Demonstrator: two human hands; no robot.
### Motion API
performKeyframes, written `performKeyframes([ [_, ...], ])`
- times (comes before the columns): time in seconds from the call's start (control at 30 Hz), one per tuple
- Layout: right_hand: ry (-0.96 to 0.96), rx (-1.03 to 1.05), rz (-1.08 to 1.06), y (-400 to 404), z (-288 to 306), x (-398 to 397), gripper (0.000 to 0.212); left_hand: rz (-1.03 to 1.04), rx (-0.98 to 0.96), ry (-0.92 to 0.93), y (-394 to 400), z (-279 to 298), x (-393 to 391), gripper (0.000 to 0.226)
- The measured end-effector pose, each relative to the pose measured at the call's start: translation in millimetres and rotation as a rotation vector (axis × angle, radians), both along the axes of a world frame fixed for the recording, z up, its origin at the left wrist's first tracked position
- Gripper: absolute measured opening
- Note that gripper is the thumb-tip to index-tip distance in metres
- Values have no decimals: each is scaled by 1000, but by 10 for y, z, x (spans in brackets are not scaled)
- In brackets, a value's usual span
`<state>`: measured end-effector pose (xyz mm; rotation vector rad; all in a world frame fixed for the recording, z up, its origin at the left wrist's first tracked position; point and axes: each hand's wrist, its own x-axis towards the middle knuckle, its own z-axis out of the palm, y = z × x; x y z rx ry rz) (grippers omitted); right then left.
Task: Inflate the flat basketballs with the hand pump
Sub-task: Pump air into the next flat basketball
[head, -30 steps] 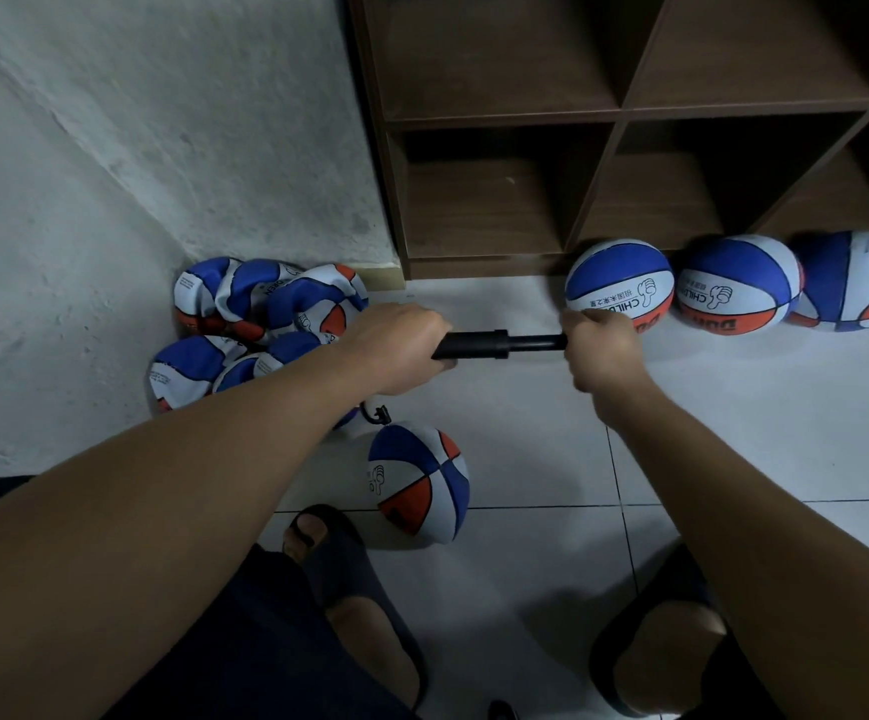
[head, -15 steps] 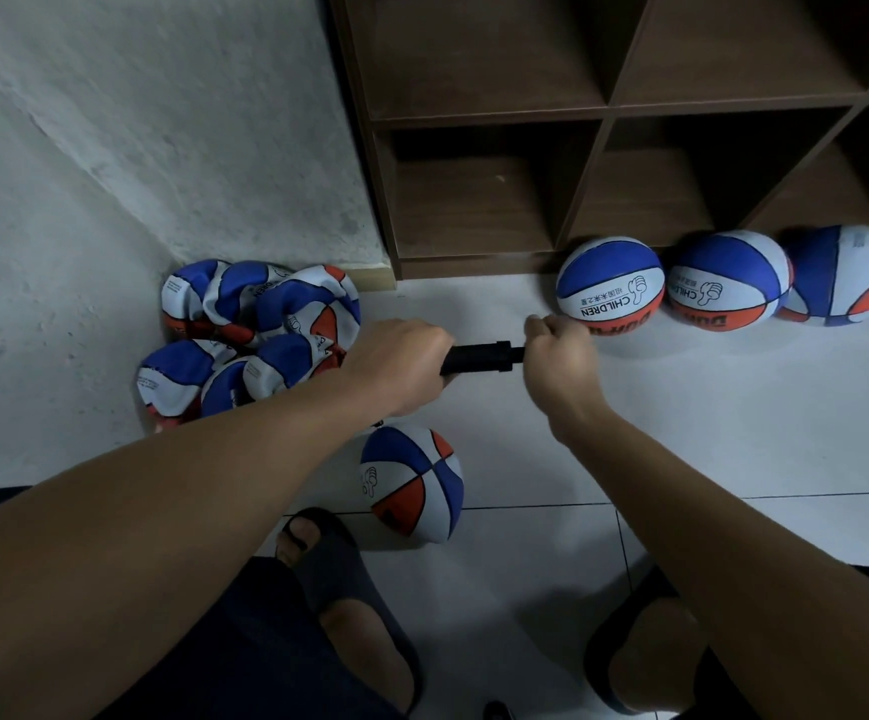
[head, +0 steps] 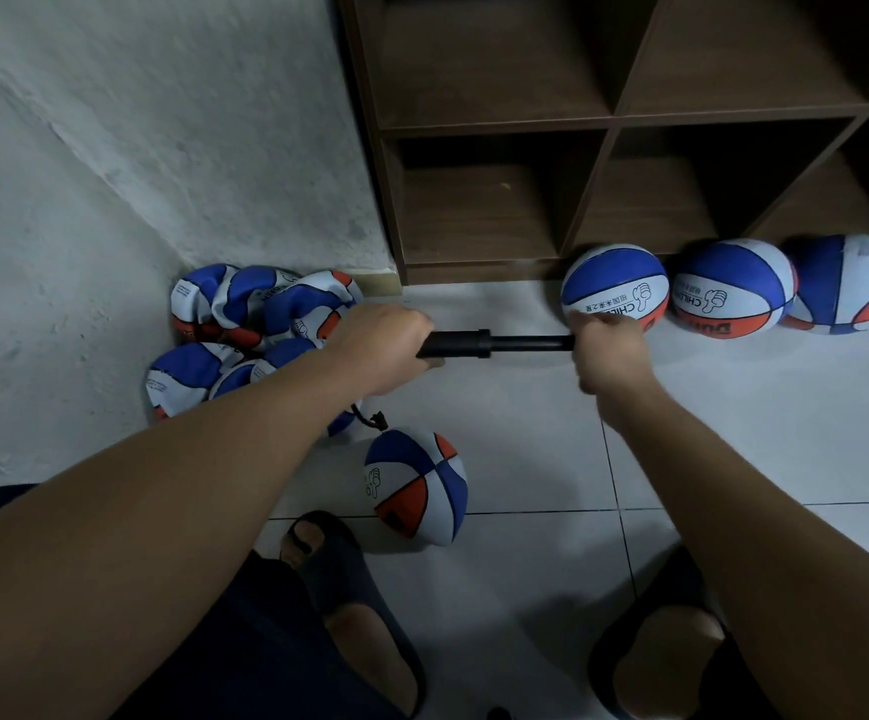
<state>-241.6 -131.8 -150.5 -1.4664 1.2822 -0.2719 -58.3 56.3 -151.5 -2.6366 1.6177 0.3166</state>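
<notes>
The left hand [head: 380,345] grips the pump [head: 461,344] by its thick black barrel, fingers curled round it. The right hand [head: 609,350] is closed round the handle end, with the thin rod [head: 531,343] drawn out between the 2 hands. The pump lies level above the floor [head: 733,418]. From under the left hand a short black hose [head: 370,419] runs down to the top of a ball [head: 417,485], which sits on the tiles in front of the person's sandalled left foot [head: 349,589]; its side looks a little dented. A heap of flat balls [head: 245,335] lies crumpled in the corner, against the white wall [head: 136,148], just behind the left hand. 3 round balls stand in a row along the foot of the brown shelf [head: 474,220]: the first [head: 614,285] just behind the right hand, the second [head: 733,288] touching it, the third [head: 853,283] beside that.
</notes>
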Motion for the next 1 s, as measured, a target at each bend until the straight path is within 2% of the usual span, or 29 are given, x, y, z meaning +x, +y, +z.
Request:
performKeyframes([
  [0.1,-21,25,-91,-170,-2,-83,7,40,26,-31,74,-37,93,31],
  [0.2,-40,-15,-116,-60,-18,-23,13,18,-11,-14,25,-57,-11,32],
  [0.33,-28,-209,-18,262,30,91,29,-18,-35,-5,-65,-2,-172,16],
  [0.47,-27,-301,60,459,77,181,34,-34,-73,-6,-113,31,-254,14],
  [0.83,-3,-101,146,302,150,143,36,-55,-90,11,-126,71,-226,19],
  [1.0,15,-15,-64,-146,163,-10,17,80,13,28,20,9,105,28],
])
